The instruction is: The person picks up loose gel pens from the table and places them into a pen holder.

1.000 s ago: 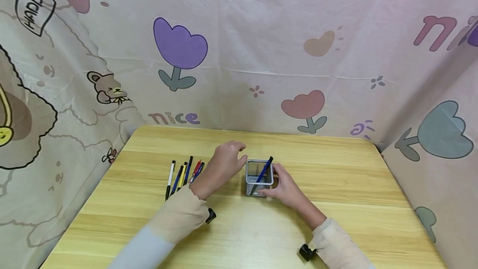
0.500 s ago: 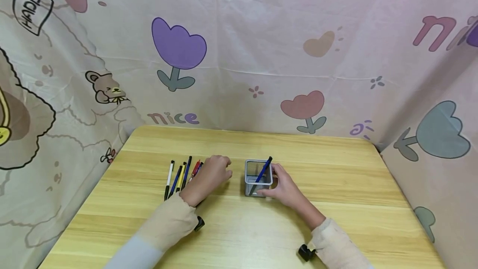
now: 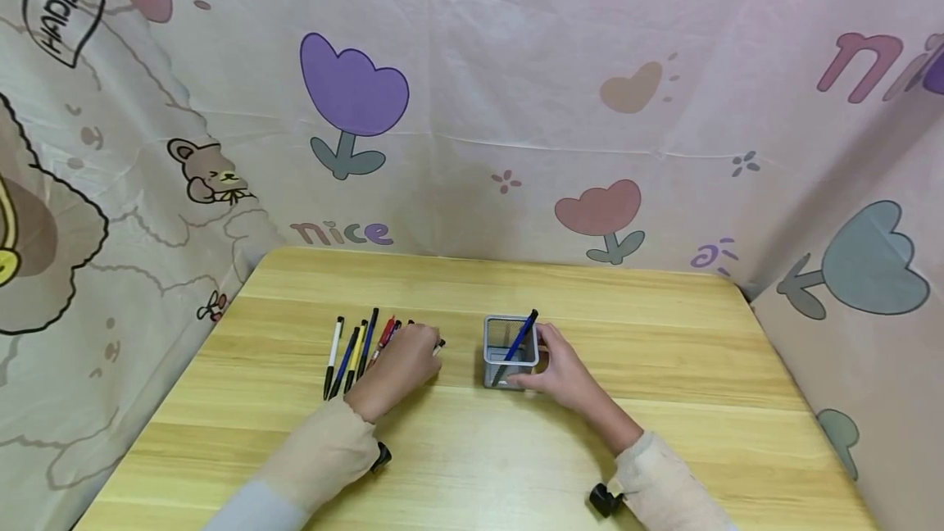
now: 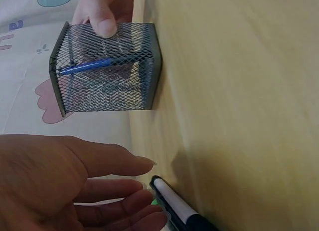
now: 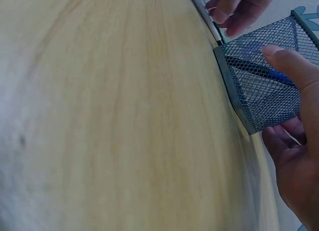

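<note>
My left hand [image 3: 398, 367] is low over the right end of a row of pens, thumb and fingers apart. Right at its fingertips in the left wrist view lies a white pen [image 4: 174, 198] with a black end; the hand hides part of it. With thumb and fingers on opposite sides, my right hand [image 3: 569, 369] holds a square metal mesh pen holder [image 3: 510, 362], which stands upright on the table. One blue pen [image 3: 520, 334] with a dark end leans inside it, sticking up past the rim.
Left of my left hand lie several pens: a white and black one [image 3: 335, 351], a yellow one [image 3: 357, 351], blue ones and a red one [image 3: 386, 333]. They rest on a wooden table [image 3: 627, 301]. A printed cloth [image 3: 472, 64] hangs behind it.
My left hand has moved left and down, away from the pen holder to the pens. My right hand and the holder with its blue pen have stayed in place.
</note>
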A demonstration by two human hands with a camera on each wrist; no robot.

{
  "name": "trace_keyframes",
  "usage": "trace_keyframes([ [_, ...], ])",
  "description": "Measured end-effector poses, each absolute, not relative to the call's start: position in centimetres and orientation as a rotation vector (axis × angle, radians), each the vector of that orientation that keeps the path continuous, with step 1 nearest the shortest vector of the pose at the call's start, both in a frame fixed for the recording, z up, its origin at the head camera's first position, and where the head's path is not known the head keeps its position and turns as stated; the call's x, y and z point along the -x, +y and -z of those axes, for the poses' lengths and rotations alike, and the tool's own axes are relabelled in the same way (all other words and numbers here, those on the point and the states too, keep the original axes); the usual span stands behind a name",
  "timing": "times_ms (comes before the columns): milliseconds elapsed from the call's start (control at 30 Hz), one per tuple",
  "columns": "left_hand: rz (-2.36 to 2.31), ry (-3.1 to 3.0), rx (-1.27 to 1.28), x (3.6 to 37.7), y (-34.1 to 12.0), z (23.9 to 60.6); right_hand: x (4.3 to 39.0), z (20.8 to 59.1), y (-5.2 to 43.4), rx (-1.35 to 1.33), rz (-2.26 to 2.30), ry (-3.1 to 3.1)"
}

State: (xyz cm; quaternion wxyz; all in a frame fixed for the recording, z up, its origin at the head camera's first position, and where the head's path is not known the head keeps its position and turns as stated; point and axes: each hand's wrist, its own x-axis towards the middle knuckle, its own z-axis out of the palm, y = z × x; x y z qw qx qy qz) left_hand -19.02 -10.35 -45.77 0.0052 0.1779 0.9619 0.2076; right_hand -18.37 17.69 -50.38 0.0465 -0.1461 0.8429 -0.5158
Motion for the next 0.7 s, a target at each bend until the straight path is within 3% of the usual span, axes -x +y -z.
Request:
trace_keyframes([
  [700, -0.559, 3.019, -0.505, 18.13, -10.34, 46.67, 18.5, 50.62, 17.77, 0.43, 1.584, 2.561],
])
